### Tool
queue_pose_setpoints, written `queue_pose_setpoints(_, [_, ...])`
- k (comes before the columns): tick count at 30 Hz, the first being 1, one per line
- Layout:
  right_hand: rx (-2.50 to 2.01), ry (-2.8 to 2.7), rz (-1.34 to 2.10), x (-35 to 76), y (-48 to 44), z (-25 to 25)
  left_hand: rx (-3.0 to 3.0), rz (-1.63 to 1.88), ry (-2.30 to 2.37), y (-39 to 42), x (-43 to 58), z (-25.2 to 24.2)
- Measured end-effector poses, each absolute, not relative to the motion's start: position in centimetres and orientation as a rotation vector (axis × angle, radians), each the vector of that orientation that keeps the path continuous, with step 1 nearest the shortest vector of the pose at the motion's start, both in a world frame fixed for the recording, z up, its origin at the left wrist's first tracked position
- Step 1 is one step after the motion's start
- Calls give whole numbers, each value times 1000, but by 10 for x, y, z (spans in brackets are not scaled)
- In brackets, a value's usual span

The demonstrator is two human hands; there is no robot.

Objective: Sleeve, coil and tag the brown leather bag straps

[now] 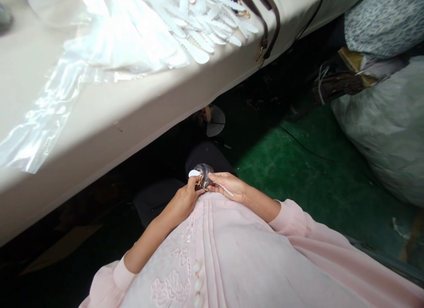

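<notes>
Close to my body, both hands hold a small dark bundle that looks like a coiled strap, with a shiny surface and gold metal clasps. My left hand grips its left side, the thumb near the clasps. From the other side, my right hand has its fingers closed on the bundle. A thin white strip runs across the right hand, and a rounded white end sticks out above the left thumb. Whether these two belong to one strip I cannot tell.
A cloth-covered table carries transparent plastic bags, many white strips and brown straps with gold clips hanging over its edge. At right stand a large pale sack and patterned fabric. The floor is green.
</notes>
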State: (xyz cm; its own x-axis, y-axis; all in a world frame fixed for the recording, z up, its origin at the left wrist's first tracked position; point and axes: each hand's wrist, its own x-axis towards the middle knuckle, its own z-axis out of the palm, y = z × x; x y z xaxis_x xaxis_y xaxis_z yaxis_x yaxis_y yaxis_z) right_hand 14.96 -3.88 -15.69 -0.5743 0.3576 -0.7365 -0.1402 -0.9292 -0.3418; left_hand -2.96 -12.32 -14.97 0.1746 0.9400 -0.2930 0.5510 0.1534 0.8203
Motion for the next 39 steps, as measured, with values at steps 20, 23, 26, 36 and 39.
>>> queue_pose_setpoints(20, [-1137, -86, 2500, 140, -39, -161, 1413, 847, 1713, -131, -34, -160])
queue_pose_setpoints(23, [-1074, -147, 2534, 141, -40, -157, 1347, 909, 1644, -128, -35, -156])
queue_pose_setpoints(26, [-1103, -130, 2504, 141, -40, -155, 1322, 940, 1548, -125, -36, -153])
queue_pose_setpoints(36, [-1125, -148, 2490, 139, -38, -162, 1364, 951, 1499, -125, -25, -159])
queue_pose_setpoints(39, [-1070, -221, 2525, 140, -37, -160, 1350, 1001, 1514, -125, -24, -160])
